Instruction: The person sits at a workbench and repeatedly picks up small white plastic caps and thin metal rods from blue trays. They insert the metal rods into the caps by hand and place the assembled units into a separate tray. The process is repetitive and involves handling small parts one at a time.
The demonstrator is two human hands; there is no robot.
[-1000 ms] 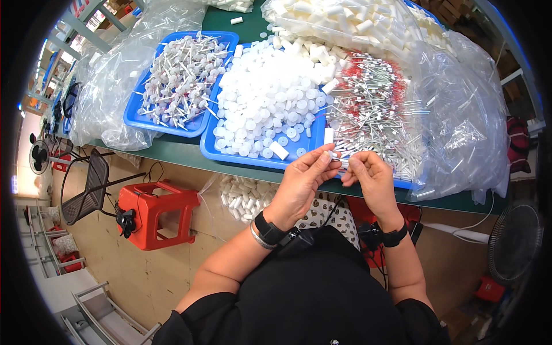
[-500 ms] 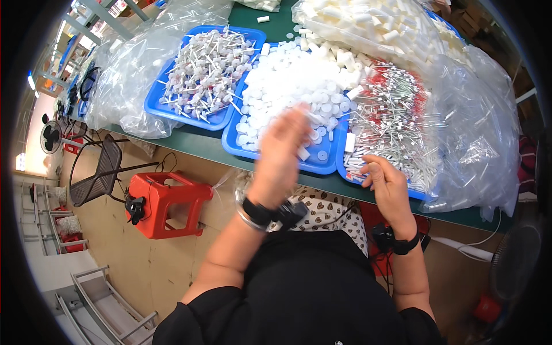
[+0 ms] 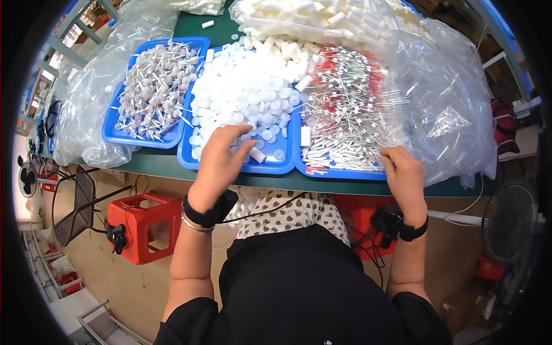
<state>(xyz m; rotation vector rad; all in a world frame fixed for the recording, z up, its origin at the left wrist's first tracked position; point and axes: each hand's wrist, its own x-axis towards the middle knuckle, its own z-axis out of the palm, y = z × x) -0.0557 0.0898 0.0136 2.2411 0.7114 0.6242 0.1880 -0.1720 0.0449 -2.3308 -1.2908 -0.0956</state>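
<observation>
My left hand [image 3: 219, 160] hovers over the near edge of the middle blue tray [image 3: 192, 164], thumb and forefinger apart and nothing between them. Round translucent white discs [image 3: 236, 86] are heaped in that tray. Close to the thumb lies a short white cylinder [image 3: 257, 155]. At the near right end of the right-hand blue tray [image 3: 345, 174], my right hand [image 3: 407, 178] is closed in a pinch; anything between its fingertips is too small to make out. Thin metal pins with red and white parts [image 3: 351, 86] fill that tray, with slim white sticks [image 3: 339, 155] along its near side.
The left blue tray [image 3: 108, 129] holds white sticks with discs on them [image 3: 155, 86]. Bags of cream-white cylinders [image 3: 322, 20] lie at the back. Clear plastic bags [image 3: 445, 109] flank the trays. A red stool [image 3: 144, 224] and a fan [image 3: 509, 221] stand below the table.
The whole view has shifted, so the trays appear further left. My left hand has drawn back toward the tray's near edge. My right hand has moved right along its tray.
</observation>
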